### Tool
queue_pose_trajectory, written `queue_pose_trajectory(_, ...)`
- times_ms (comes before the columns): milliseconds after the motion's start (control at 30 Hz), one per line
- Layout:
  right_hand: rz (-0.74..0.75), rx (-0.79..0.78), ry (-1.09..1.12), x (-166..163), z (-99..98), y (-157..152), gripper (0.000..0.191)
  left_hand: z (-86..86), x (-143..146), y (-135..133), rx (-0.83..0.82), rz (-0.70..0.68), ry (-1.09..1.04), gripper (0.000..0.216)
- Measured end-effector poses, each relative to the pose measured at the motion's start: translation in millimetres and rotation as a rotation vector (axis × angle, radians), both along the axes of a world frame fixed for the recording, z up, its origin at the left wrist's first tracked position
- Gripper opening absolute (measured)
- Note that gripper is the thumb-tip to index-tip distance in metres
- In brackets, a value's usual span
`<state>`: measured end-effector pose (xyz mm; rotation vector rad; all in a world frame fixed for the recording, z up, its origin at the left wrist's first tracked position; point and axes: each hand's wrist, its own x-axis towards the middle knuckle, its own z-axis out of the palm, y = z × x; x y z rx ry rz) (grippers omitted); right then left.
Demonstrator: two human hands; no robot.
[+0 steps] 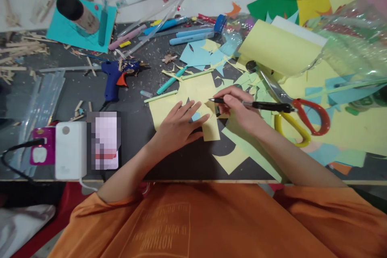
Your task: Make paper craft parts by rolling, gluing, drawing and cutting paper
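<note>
My left hand [178,123] lies flat with fingers spread on a pale yellow paper [196,92] on the dark table. My right hand [238,107] is closed round a black pen [266,106] whose tip points left and touches the yellow paper just beyond my left fingertips. A small light blue scrap [196,116] shows between my left fingers. Red and yellow handled scissors [290,107] lie just right of my right hand, under the pen's rear end.
A blue glue gun [116,76] lies at the left. A white power bank [70,149] and a phone [104,141] sit near the front edge. Markers [190,34], coloured paper scraps [199,54], wooden sticks [21,46] and clear plastic [347,28] crowd the back and right.
</note>
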<state>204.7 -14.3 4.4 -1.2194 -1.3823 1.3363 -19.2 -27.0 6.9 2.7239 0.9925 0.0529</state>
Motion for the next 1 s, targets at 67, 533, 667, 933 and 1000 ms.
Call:
queue_pose_trajectory(67, 0.023, -0.072, -0.004, -6.2, -2.9, 3.9, 0.022, 0.2, 0.4, 0.0, -0.012, -0.007, 0.003, 0.046)
queue_pose_trajectory(533, 0.078, -0.014, -0.284, -16.0, -1.9, 3.9, 0.023, -2.1, -0.3, -1.1, -0.125, -0.006, -0.018, 0.048)
queue_pose_trajectory(667, 0.071, 0.011, -0.292, -15.5, -3.3, 3.3, 0.025, -1.7, 0.0, -1.2, -0.106, -0.015, -0.015, 0.049)
queue_pose_trajectory(933, 0.032, 0.038, -0.290, -15.5, -4.1, 2.9, 0.026, -2.2, -0.1, -1.8, -0.085, -0.013, -0.016, 0.049)
queue_pose_trajectory(1000, 0.014, 0.042, -0.287, -15.6, -3.6, 2.9, 0.027, -1.8, 0.2, -1.9, -0.087, -0.011, -0.018, 0.049)
